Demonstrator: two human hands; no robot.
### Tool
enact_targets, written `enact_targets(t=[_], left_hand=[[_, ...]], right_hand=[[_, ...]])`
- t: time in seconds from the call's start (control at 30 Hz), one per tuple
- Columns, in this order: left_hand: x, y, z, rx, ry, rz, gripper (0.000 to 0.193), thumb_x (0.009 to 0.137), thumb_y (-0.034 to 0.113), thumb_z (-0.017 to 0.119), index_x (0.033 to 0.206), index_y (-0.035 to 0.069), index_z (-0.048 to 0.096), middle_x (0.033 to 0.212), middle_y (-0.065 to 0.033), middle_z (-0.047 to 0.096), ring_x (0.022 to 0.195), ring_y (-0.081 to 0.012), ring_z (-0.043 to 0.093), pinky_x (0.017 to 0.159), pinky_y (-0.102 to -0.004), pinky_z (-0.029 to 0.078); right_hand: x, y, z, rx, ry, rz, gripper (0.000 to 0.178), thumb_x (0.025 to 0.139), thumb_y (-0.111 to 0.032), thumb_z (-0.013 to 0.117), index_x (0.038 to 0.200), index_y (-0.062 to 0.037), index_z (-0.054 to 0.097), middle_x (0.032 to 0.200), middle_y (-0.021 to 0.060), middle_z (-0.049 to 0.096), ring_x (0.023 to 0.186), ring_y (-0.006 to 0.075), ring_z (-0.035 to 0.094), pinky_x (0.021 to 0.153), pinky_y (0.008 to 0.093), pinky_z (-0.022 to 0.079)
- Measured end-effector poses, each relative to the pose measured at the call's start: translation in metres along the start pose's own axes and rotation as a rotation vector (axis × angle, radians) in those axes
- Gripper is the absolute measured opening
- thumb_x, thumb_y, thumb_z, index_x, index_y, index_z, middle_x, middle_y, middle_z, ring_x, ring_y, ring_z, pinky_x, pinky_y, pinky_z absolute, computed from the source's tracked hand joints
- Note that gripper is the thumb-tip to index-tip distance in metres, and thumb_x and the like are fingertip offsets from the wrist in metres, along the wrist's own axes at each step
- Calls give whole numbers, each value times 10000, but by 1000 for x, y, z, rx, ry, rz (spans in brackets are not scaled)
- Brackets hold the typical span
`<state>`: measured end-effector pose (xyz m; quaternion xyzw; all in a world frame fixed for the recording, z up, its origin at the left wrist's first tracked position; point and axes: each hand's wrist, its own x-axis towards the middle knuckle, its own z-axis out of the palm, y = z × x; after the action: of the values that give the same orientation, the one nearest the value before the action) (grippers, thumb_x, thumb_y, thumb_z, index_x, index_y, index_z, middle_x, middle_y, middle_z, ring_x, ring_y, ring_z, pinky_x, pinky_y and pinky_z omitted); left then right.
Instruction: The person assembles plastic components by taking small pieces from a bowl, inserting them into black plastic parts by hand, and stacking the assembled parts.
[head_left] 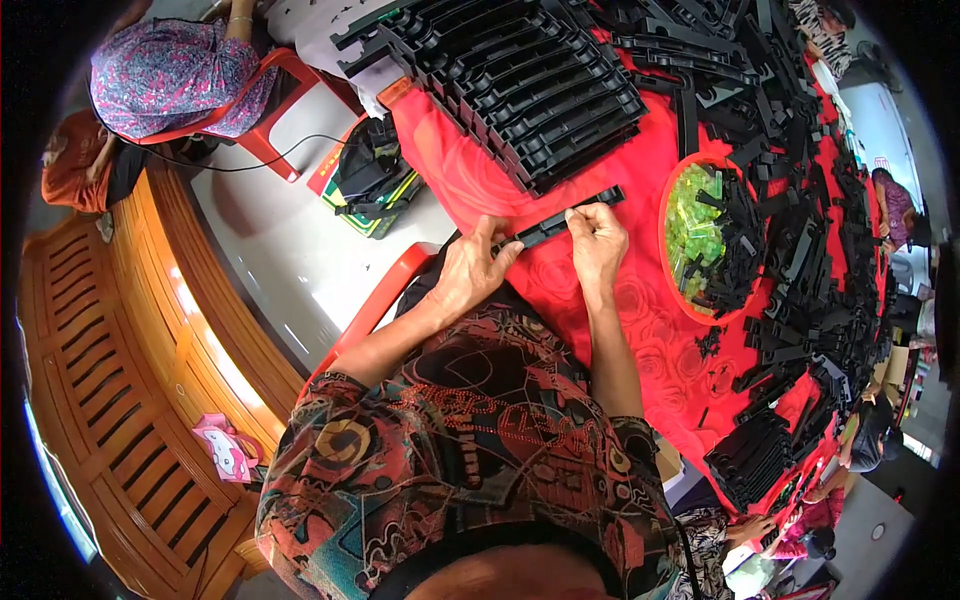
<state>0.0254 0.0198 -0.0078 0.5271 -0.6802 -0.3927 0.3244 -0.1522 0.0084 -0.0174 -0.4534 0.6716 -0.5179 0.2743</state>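
Observation:
Between my two hands is a long, narrow black plastic part [545,230], lying at a slant over the red tablecloth. My left hand [474,262] has thumb and fingers closed on its near left end. Farther along it, my right hand [599,240] pinches the part with thumb and forefinger; any small piece in that pinch is hidden. Just beyond my hands a neat stack of similar black parts [510,90] rises on the cloth. To the right of my right hand sits a round red-rimmed tray [664,240] with yellow-green pieces [692,225] and small black pieces [738,245].
Loose black parts [790,260] heap along the right of the red tablecloth [640,345]. A second stack [750,460] lies lower right. A red plastic chair [385,300] and wooden bench [110,390] are left. A black bag [375,165] rests on a box. Other people sit around the table.

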Motion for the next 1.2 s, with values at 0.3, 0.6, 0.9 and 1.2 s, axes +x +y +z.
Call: enact_targets(t=[0.3,0.6,0.9,1.2], left_hand=[[5,9,1,518,-88,494,396,789,222,623,1157,135,510,996,-179,502,826,-325,543,701,-426,480],[14,-1,7,614,-123,545,366,786,190,577,1141,103,556,799,-127,468,741,-271,555,591,-363,479],[19,-2,8,553,-145,569,395,778,144,571,1169,101,540,784,-119,461,665,-257,566,540,-351,486],[22,-6,11,640,-147,625,501,735,137,571,1228,76,504,779,-100,466,642,-212,576,483,-299,461]], right_hand=[[-3,-2,4,-151,52,-63,107,749,-82,649,713,-38,559,539,59,524,482,148,500,482,317,402],[-3,-2,5,-176,76,-65,102,745,-69,648,709,-31,561,548,33,511,508,121,476,491,291,395],[1,-8,3,-321,57,-89,103,742,-86,644,703,-31,567,536,52,533,485,134,495,495,305,408],[-1,-8,4,-312,69,-63,107,746,-81,637,699,-32,555,538,53,520,483,144,489,494,309,408]])
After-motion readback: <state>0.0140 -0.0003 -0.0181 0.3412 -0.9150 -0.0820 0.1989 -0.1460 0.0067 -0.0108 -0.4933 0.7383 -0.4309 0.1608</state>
